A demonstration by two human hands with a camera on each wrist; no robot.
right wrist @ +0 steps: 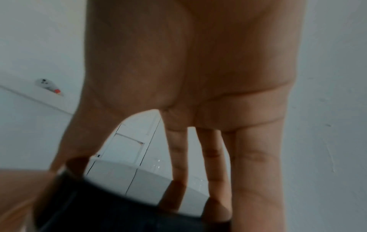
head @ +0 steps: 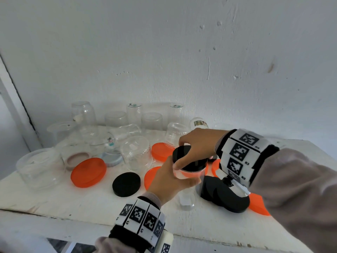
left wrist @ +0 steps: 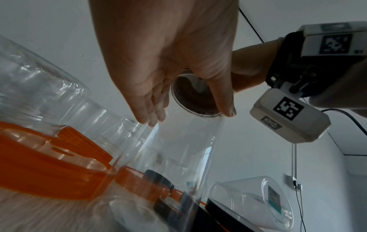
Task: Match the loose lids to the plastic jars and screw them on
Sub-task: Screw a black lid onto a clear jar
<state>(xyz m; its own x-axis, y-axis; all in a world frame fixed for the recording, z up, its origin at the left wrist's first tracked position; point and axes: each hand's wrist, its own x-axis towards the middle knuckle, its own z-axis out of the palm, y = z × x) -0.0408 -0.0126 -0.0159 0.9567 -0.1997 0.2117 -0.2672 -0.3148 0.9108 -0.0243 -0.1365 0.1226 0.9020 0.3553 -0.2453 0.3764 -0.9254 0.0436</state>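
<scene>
My left hand (head: 175, 181) grips a clear plastic jar (head: 187, 190) by its upper wall and holds it upright on the white table (head: 73, 201). On the jar's mouth sits a black lid (head: 189, 157), and my right hand (head: 191, 148) grips this lid from above, fingers on the far rim and thumb on the near rim. The left wrist view shows the jar (left wrist: 178, 149) from below with the lid (left wrist: 194, 97) at its top. In the right wrist view my fingers (right wrist: 252, 172) reach down onto the black lid (right wrist: 119, 211). A loose black lid (head: 126, 184) lies to the left.
Several clear jars (head: 136, 154) stand upside down at the back against the wall. Orange lids (head: 88, 172) lie among them and under my arms. Another black lid (head: 226, 198) lies below my right wrist. The table's front edge (head: 54, 216) runs near my left forearm.
</scene>
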